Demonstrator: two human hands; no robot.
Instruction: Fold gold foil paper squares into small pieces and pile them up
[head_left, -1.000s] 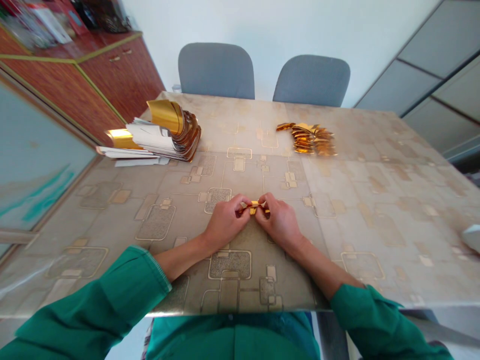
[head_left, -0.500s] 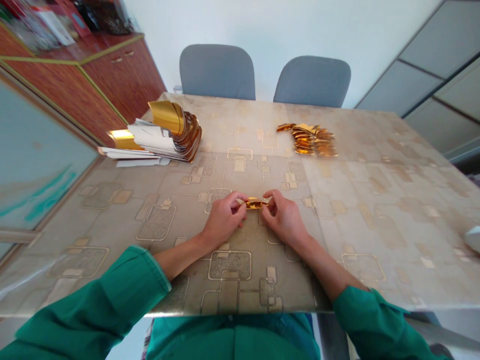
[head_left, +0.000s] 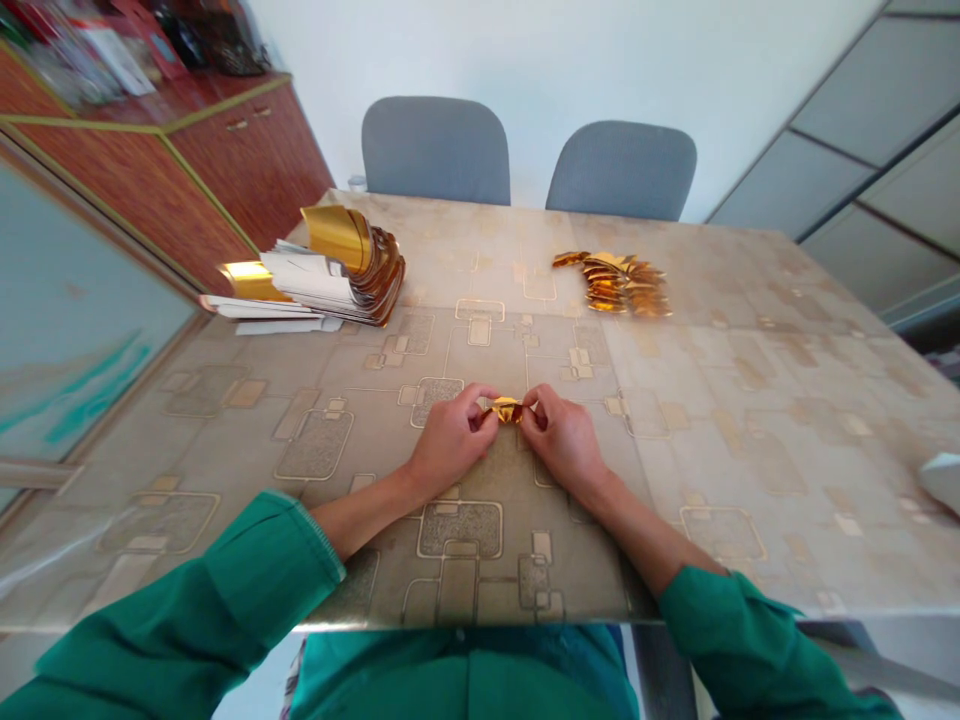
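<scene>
A small piece of folded gold foil paper (head_left: pixel 507 409) is held just over the patterned tablecloth (head_left: pixel 480 470), in the middle of the head view. My left hand (head_left: pixel 455 432) pinches its left end between thumb and fingers. Its right end is gripped the same way by my right hand (head_left: pixel 561 432). Between the fingertips the foil looks creased and bulges in the middle; both ends are hidden by my fingers.
At the far left lies a curled stack of gold and white paper sheets (head_left: pixel 315 275). Several folded gold foil pieces (head_left: pixel 619 282) sit in rows at the far right. Two grey chairs (head_left: pixel 435 150) stand behind the table, and a wooden cabinet (head_left: pixel 244 160) is at the left.
My hands have drawn slightly closer together. The foil between them is now shorter and more bunched, with its middle bent. The piles on the table have not moved.
</scene>
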